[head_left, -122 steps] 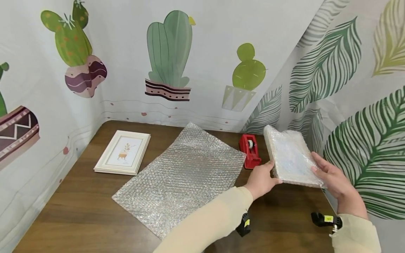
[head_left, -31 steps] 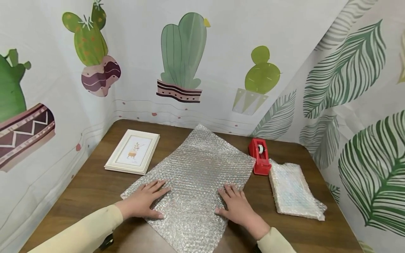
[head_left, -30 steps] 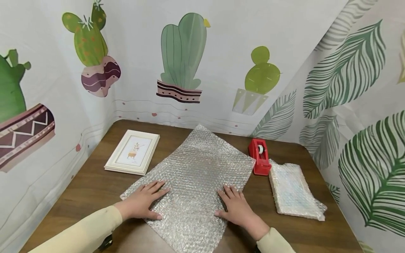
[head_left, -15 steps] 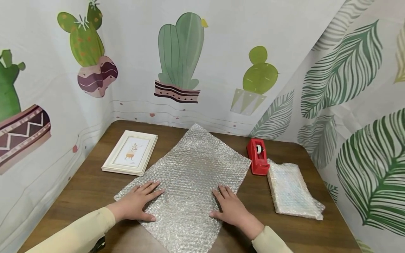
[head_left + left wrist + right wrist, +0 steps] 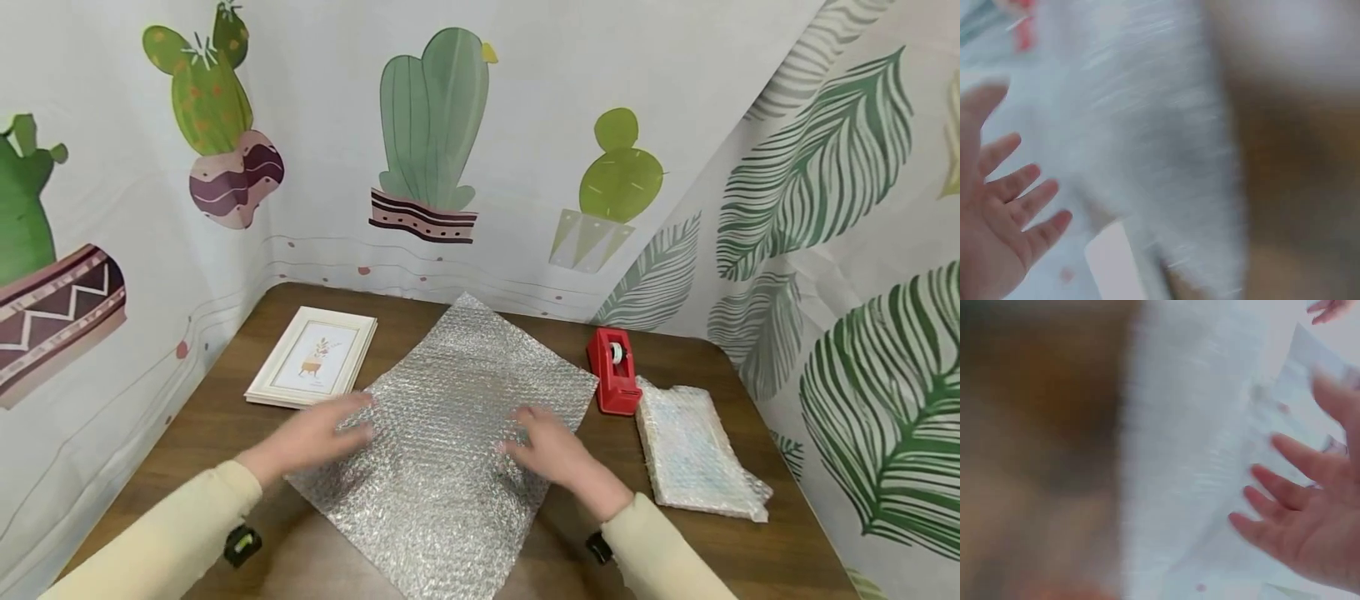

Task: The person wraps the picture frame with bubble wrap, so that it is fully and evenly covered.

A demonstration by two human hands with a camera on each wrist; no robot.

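A silvery sheet of bubble wrap [image 5: 457,433] lies flat on the wooden table, one corner pointing to the back wall. My left hand [image 5: 318,433] hovers over its left side, fingers spread and holding nothing; the left wrist view shows the palm [image 5: 991,244] and loosely parted fingers. Over the sheet's right side my right hand [image 5: 551,450] is raised too, its fingers apart and bare, as the right wrist view of the hand [image 5: 1310,506] confirms. Just beyond my left hand sits a stack of white picture frames [image 5: 313,358] with a plant print on top.
A red tape dispenser [image 5: 615,371] stands at the sheet's right corner. Beside it lies a flat package wrapped in bubble wrap [image 5: 697,454]. The table [image 5: 202,467] meets a cloth backdrop [image 5: 517,150] printed with cacti and leaves.
Earlier, both hands held the wrapped package, which now lies on the table at right. Half a second ago both palms rested on the bubble wrap; now they have lifted off it.
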